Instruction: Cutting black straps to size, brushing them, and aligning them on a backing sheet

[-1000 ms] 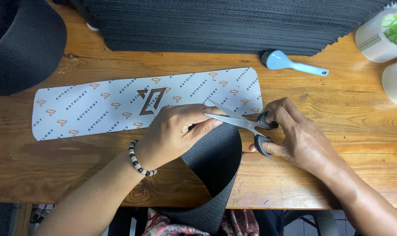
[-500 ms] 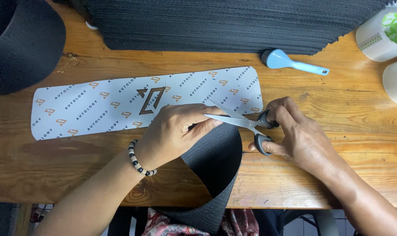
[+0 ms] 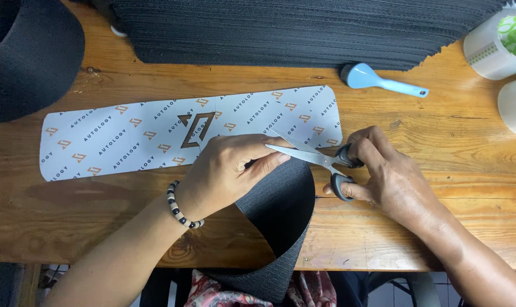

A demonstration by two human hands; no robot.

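Observation:
My left hand pinches the top edge of a curved black mesh strip that hangs over the table's near edge. My right hand grips a pair of scissors with grey-black handles; the blades are parted and point left toward my left fingertips at the strip's edge. Behind both hands a long white printed strip with rounded corners lies flat on the wooden table. A beaded bracelet sits on my left wrist.
A tall stack of black mesh sheets fills the far side. A blue-handled brush lies to its right. White containers stand at the far right. A black rounded piece occupies the far left corner.

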